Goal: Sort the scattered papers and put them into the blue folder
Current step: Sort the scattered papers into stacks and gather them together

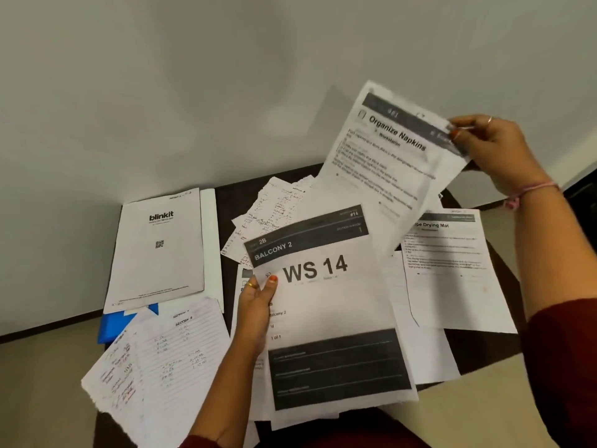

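Head view showed us our left hand (256,302) pinching the "WS 14" sheet (326,305) and our right hand (494,150) pinching the "Organize Napkins" sheet (387,156), raised above scattered papers (452,263); the blue folder (116,324) lay left, under the blinkit sheet (158,250).

Two lifted printed sheets (326,305) – one blue folder (114,326), one dark table (226,202), two hands (255,305)

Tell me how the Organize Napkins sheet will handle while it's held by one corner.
Likely floppy: the Organize Napkins sheet already bows and hangs from the right hand, which pinches only its top corner. Probably very light, since a fingertip pinch carries it. It may crease or tear if tugged.
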